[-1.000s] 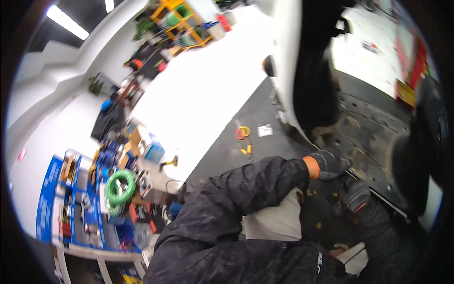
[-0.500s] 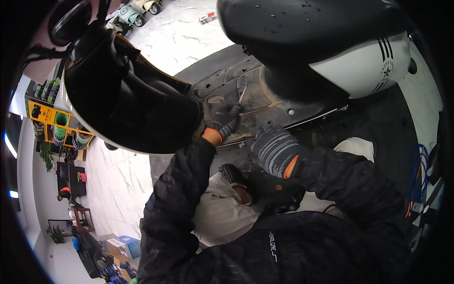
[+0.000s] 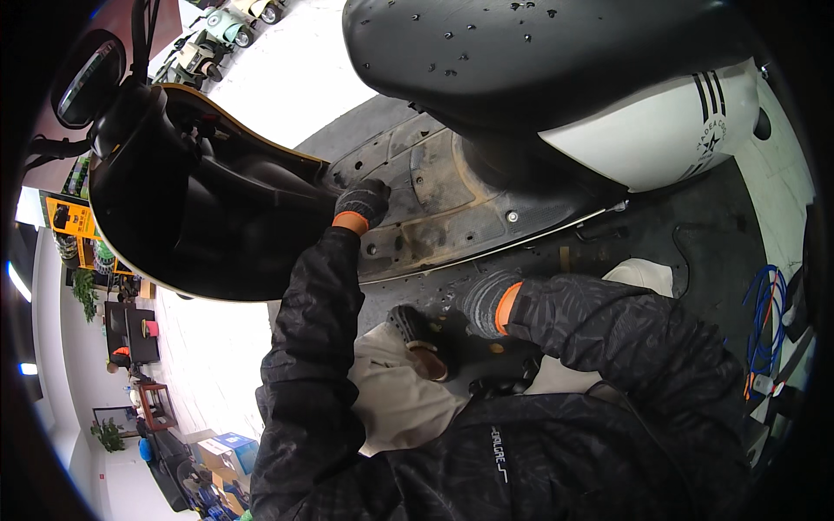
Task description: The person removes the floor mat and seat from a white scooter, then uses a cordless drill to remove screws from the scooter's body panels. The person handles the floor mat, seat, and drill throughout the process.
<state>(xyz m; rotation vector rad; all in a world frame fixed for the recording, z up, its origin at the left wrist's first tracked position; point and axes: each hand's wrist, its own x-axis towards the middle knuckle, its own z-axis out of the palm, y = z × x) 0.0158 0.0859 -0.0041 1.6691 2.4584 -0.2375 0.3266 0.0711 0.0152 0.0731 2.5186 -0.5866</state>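
Note:
A scooter's dusty grey-brown footboard point(image 3: 443, 182) lies across the middle, with several screw holes in it. My left hand point(image 3: 363, 203), in a dark knit glove with an orange cuff, is closed over the footboard's front end, beside the black inner leg shield point(image 3: 234, 208). Whatever it holds, if anything, is hidden. Below the footboard's near edge is my right hand point(image 3: 485, 302), in a striped grey glove. Motion smears its fingers, so their pose is unclear.
The black seat point(image 3: 539, 52), scattered with small dark fasteners, and a white side panel point(image 3: 643, 148) stand at the right. A mirror point(image 3: 89, 78) juts out at far left. Blue cables point(image 3: 764, 321) hang at the right edge. More scooters point(image 3: 228, 30) are parked beyond.
My left hand has moved left and up along the footboard; the thin, light-coloured tool near it no longer shows. My right hand has drawn back toward me, off the footboard's edge. The view has shifted.

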